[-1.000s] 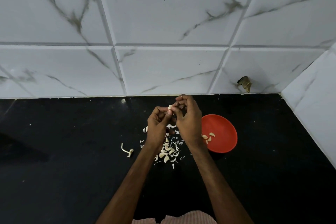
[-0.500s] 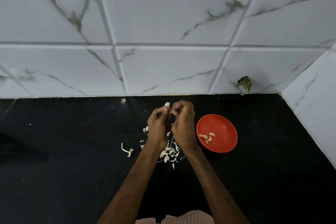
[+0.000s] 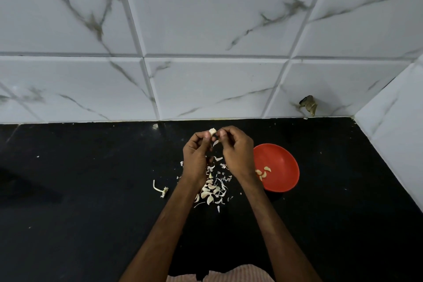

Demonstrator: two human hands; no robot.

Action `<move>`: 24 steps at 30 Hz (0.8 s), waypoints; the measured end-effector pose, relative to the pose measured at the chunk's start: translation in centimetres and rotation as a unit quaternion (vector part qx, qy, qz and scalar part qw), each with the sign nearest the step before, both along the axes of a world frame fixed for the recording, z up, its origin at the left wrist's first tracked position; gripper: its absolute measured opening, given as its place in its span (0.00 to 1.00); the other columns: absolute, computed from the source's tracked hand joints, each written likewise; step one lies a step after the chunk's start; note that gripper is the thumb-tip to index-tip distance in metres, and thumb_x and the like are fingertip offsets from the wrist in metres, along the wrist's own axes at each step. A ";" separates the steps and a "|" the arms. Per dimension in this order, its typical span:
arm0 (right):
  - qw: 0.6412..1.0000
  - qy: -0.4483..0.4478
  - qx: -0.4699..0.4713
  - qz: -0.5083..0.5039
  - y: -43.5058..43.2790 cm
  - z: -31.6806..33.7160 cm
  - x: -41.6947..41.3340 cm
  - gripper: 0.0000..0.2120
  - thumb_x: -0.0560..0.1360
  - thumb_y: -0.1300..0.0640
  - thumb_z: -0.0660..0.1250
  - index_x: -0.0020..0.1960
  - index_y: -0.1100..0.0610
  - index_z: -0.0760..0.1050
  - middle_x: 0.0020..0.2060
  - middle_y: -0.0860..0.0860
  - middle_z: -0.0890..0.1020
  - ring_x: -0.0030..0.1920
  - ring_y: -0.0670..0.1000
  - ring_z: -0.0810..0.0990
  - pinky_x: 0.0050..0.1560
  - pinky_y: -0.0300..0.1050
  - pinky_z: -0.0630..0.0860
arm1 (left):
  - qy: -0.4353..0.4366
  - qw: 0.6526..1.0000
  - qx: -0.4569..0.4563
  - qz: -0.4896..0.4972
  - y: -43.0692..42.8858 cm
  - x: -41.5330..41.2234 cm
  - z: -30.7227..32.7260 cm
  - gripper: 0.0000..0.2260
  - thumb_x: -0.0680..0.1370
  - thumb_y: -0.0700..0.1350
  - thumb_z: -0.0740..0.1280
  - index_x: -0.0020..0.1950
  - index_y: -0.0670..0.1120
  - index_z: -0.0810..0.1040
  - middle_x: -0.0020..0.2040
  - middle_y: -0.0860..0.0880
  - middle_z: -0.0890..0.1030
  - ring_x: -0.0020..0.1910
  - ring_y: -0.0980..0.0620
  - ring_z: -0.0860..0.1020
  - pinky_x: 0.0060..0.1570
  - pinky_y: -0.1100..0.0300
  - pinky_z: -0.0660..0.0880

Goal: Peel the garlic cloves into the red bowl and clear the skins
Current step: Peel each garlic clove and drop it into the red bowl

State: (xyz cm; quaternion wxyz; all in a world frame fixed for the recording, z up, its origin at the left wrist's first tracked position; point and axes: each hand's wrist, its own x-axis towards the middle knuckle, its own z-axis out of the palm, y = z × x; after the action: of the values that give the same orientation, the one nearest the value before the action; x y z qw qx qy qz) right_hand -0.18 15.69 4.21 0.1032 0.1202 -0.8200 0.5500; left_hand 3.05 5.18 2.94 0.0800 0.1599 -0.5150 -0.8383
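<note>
A: Hands?
B: Centre frame, above the black worktop [image 3: 91,190]. Left hand [image 3: 196,158] pinches a garlic clove [image 3: 212,131] at its fingertips; right hand [image 3: 237,151], fingers curled, pinches the same clove from the right.
A: Bowl?
B: Red bowl [image 3: 281,162] just right of the hands, a few peeled cloves [image 3: 263,173] inside. Skins [image 3: 212,188] heaped under the wrists.

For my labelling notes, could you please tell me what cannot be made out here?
Head view:
Skin left on the garlic clove: too small, partly behind left hand and right hand.
The pile of skins: partly under both hands.
Clove count in the red bowl: right hand covers its left rim.
The brown object at the wall: too small.
</note>
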 end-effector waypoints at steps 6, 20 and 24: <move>1.000 0.007 0.019 0.024 0.4 0.5 -0.3 0.05 0.78 0.63 0.69 0.45 0.58 0.82 0.38 0.44 0.83 0.39 0.44 0.82 0.41 0.36 0.77 | 0.048 0.996 -0.077 0.013 -0.4 0.1 -0.4 0.05 0.82 0.40 0.65 0.49 0.41 0.78 0.37 0.52 0.81 0.31 0.59 0.73 0.27 0.67 0.68; 0.994 -0.067 -0.067 0.049 0.6 0.9 -0.6 0.05 0.70 0.48 0.69 0.39 0.48 0.81 0.32 0.44 0.84 0.31 0.40 0.80 0.34 0.31 0.73 | 0.088 0.990 -0.108 -0.011 -0.8 -0.3 -0.9 0.05 0.82 0.39 0.66 0.48 0.40 0.80 0.37 0.50 0.81 0.36 0.58 0.78 0.38 0.66 0.75; 0.988 -0.095 -0.109 0.057 0.4 0.8 -0.7 0.05 0.68 0.47 0.70 0.36 0.46 0.81 0.31 0.45 0.84 0.31 0.40 0.80 0.34 0.31 0.73 | 0.043 0.998 -0.049 -0.022 -0.6 -0.1 -0.8 0.07 0.82 0.41 0.65 0.48 0.41 0.81 0.35 0.52 0.80 0.30 0.60 0.73 0.28 0.65 0.69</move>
State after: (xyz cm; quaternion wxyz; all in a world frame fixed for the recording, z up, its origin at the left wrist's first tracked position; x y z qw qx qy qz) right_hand -0.88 16.10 5.05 0.0059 0.1023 -0.7528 0.6502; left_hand 2.98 4.58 2.10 0.0915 0.1084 -0.5549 -0.8197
